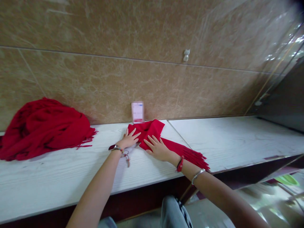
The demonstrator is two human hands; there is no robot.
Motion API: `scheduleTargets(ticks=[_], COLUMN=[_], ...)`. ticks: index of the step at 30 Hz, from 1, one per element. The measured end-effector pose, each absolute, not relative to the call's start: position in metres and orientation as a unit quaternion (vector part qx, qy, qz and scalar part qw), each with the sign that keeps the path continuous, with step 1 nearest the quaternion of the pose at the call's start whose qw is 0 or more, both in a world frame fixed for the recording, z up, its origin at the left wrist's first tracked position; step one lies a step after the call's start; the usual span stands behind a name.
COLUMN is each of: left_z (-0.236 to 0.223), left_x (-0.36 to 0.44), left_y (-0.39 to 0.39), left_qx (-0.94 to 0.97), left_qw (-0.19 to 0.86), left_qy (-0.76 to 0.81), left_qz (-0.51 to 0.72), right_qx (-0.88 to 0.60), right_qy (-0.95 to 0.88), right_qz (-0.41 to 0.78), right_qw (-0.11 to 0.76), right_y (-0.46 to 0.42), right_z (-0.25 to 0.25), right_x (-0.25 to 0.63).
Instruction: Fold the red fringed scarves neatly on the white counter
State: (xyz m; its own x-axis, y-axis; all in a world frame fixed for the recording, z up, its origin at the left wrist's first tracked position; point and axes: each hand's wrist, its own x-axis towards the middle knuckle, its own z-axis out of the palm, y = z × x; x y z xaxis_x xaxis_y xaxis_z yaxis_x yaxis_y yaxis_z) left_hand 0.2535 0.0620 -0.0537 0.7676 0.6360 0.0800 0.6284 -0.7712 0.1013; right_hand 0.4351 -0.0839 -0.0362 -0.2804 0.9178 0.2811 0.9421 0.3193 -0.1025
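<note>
Left hand [129,139], right hand [158,149], spread flat on red scarf [155,127], red heap [47,128] cut off leftward, pale rectangle [138,111] blurred.

Plain red is noted on the scarf [155,127] and cloth bundle [47,129]. White with faint grey wood-like grain is observed on the bench [237,133]; brown, marbled with paler veins, on the wall tiles [106,82]. Silver is recorded on the bangle [197,176], light blue on the jeans [174,212].

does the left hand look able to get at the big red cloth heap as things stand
Probably yes: the left hand rests flat on the folded red scarf, and only white tabletop shows between it and the red cloth heap, so the way looks free.
</note>
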Motion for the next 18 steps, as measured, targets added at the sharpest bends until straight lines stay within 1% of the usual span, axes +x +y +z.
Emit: scheduleTargets(ticks=[3,5,8,9,10,13,15,18], left_z=[-0.049,-0.042,-0.032,-0.031,-0.031,-0.036,-0.038,-0.033], left_x=[0.251,0.248,0.255,0.26,0.265,0.277,0.279,0.278], left_y=[0.058,0.054,0.041,0.036,0.032,0.024,0.025,0.026], left_qx=[0.908,0.88,0.869,0.874,0.881,0.892,0.892,0.897], left_qw=[0.048,0.036,-0.003,0.001,0.018,0.09,0.109,0.103], left_qy=[0.414,0.468,0.472,0.46,0.449,0.439,0.438,0.428], left_qz=[0.046,0.074,0.151,0.159,0.149,0.054,0.013,0.033], right_qx=[-0.575,-0.59,-0.641,-0.65,-0.652,-0.637,-0.632,-0.622], right_qy=[-0.806,-0.796,-0.753,-0.746,-0.746,-0.763,-0.769,-0.774], right_qz=[-0.029,-0.016,-0.022,-0.027,-0.031,-0.026,0.0,0.047], right_qw=[0.134,0.134,0.145,0.142,0.134,0.106,0.097,0.111], right_y=[-0.088,-0.093,-0.103,-0.106,-0.109,-0.116,-0.116,-0.109], right_z=[-0.044,-0.042,-0.039,-0.04,-0.042,-0.051,-0.049,-0.031], right_x=[0.435,0.447,0.468,0.473,0.478,0.483,0.485,0.494])
